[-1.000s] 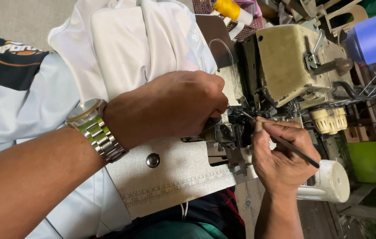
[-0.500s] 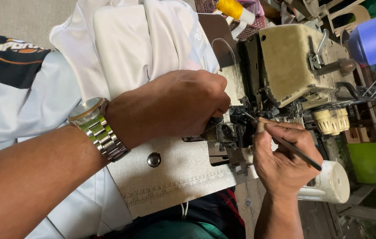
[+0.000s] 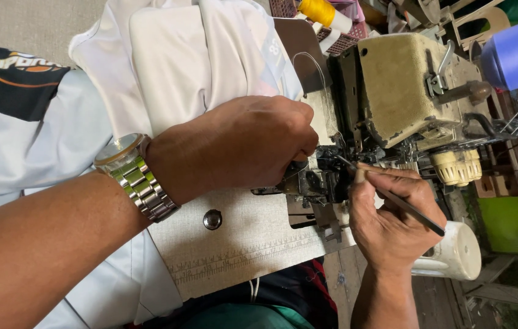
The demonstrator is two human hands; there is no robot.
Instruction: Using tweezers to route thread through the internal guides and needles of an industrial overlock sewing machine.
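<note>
Now | hands: two | left hand [image 3: 240,146] fisted at sewing machine [image 3: 405,91] | right hand [image 3: 390,222] pinching one tweezers [image 3: 393,198], tip up-left, axis diagonal

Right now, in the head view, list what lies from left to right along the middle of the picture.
Silver wristwatch → left hand → black needle area of the sewing machine → right hand holding a thin dark tool → pale yellow knobs → green patch.

Just 1 view here, head cam looking steeply down, really close in on the sewing machine [image 3: 405,91] and its work surface [image 3: 240,244], so nothing is shared with another angle.
</note>
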